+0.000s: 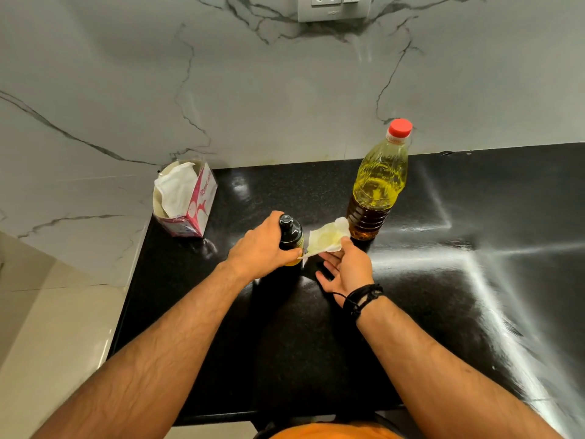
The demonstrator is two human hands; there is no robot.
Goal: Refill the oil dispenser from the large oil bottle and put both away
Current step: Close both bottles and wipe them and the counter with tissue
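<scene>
Two hands work at centre frame on the black counter (411, 312); proceeding left to right: tissue box (185, 199) stands left of centre, spare sheets available; left hand (262, 248) is clamped around the dark oil dispenser (290, 233), which stands upright with its cap fitted; right hand (346, 269) pinches an oil-stained tissue (326, 238) between thumb and fingers, the tissue's corner reaching the dispenser. Judged step: wiping residue. Hold the dispenser steady; wipe downward around the body; replace the sheet once saturated. Large oil bottle (378, 182), red-capped, stands upright right of centre, awaiting storage.
</scene>
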